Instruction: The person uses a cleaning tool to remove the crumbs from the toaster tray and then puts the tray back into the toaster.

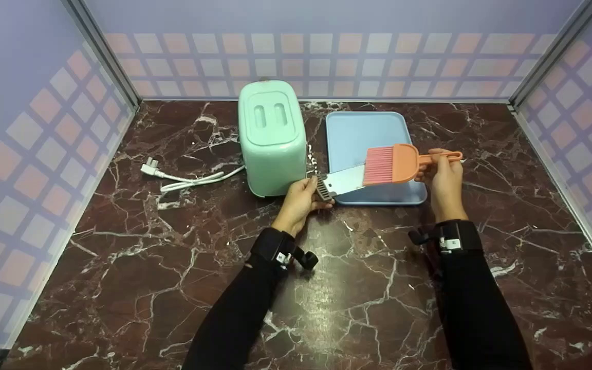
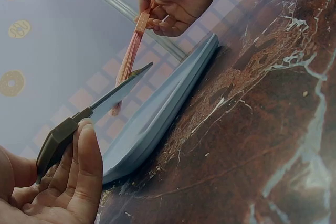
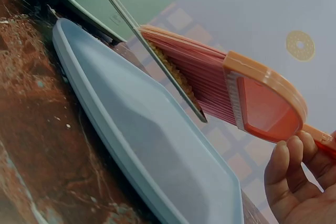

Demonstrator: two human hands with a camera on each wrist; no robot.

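My left hand (image 1: 297, 203) grips the dark ribbed handle of a flat scraper (image 1: 345, 181), whose pale blade points right over a light blue tray (image 1: 368, 128). In the right wrist view, yellowish crumbs (image 3: 176, 74) lie along the blade. My right hand (image 1: 446, 185) pinches the handle of an orange brush (image 1: 405, 163). Its pink bristles overlap the blade's far end, and in the right wrist view they lie against the crumbs. Both tools are held above the tray. The left wrist view shows the blade edge-on, tilted.
A mint green toaster (image 1: 275, 169) with its lid on stands left of the tray, close to my left hand. Its white cord and plug (image 1: 149, 167) lie on the dark marbled table (image 1: 193, 288). Small crumbs lie between toaster and tray. Patterned walls enclose the back and sides.
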